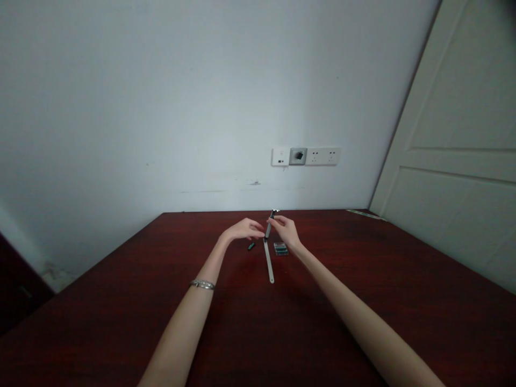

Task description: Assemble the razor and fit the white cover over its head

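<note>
My right hand [286, 230] pinches a slim upright tool [269, 230] between thumb and fingers. The tool has a grey shaft, a dark upper part and a shiny metal top; its exact kind is too small to make out. To its left, my left hand [245, 229] has its fingers loosely apart, the tips close by the tool's lower end. Whether they touch it I cannot tell. Below both hands a long pale flat strip [269, 263], ruler-like with a hole at its near end, lies on the table. A small green and black piece [251, 246] rests under my left hand.
A small clear box [281, 249] with dark contents sits beside my right wrist on the dark red table [121, 301]. Behind stands a white wall with sockets [322, 156]. A pale panelled door [455, 161] borders the right side, near a thin strip [365, 214].
</note>
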The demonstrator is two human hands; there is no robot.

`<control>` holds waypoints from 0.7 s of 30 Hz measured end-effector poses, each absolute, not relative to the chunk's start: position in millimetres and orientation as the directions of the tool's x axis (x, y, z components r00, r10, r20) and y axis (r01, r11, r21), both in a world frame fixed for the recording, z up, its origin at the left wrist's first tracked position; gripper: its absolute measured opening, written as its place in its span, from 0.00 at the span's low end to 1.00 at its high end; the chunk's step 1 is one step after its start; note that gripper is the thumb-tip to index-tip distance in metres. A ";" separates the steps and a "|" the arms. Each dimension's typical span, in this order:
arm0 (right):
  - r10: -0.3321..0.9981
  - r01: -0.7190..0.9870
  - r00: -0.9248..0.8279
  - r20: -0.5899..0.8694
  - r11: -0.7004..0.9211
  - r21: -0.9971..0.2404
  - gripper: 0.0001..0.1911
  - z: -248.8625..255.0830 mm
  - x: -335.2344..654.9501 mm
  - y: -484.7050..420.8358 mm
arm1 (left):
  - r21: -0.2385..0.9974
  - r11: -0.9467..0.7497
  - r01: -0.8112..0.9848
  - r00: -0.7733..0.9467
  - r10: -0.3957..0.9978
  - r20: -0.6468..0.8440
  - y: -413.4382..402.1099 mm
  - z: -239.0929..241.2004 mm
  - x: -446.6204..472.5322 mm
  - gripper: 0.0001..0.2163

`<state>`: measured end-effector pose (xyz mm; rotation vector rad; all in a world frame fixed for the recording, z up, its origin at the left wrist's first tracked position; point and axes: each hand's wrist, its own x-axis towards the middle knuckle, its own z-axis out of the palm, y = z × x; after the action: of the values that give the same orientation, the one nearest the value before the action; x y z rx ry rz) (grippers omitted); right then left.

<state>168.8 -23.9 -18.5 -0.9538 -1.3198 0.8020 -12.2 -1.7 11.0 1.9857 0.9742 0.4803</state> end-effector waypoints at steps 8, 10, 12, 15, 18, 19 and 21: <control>0.897 0.046 0.109 0.428 0.426 -0.904 0.16 -20.3 163.7 -23.6 | 0.861 -0.354 0.365 0.650 0.759 0.036 -3.9 1.5 2.3 0.16; 0.901 0.035 0.099 0.422 0.421 -0.907 0.16 -22.4 163.1 -22.5 | 0.872 -0.356 0.337 0.651 0.757 0.057 -3.3 -0.1 3.9 0.15; 0.904 0.036 0.089 0.417 0.416 -0.909 0.16 -24.6 162.7 -22.0 | 0.878 -0.358 0.318 0.653 0.754 0.071 -2.8 -0.9 5.5 0.15; 0.907 0.038 0.081 0.412 0.411 -0.911 0.15 -24.3 162.7 -24.0 | 0.877 -0.374 0.303 0.658 0.747 0.092 -2.4 -1.0 6.9 0.15; 0.930 0.017 0.066 0.363 0.362 -0.932 0.15 -15.8 167.4 -28.1 | 0.870 -0.386 0.307 0.664 0.741 0.094 -1.4 -0.7 5.4 0.14; 0.942 0.004 0.053 0.330 0.331 -0.944 0.15 -11.4 170.9 -29.3 | 0.870 -0.383 0.311 0.663 0.743 0.090 -0.8 -0.4 4.0 0.14; 0.969 -0.013 0.017 0.247 0.247 -0.969 0.13 -2.3 180.1 -30.9 | 0.876 -0.363 0.317 0.650 0.756 0.078 0.6 0.6 0.2 0.14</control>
<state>180.1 -30.9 -2.3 -1.0199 -1.2952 1.0202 0.2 0.6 0.6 1.9496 0.8415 0.6022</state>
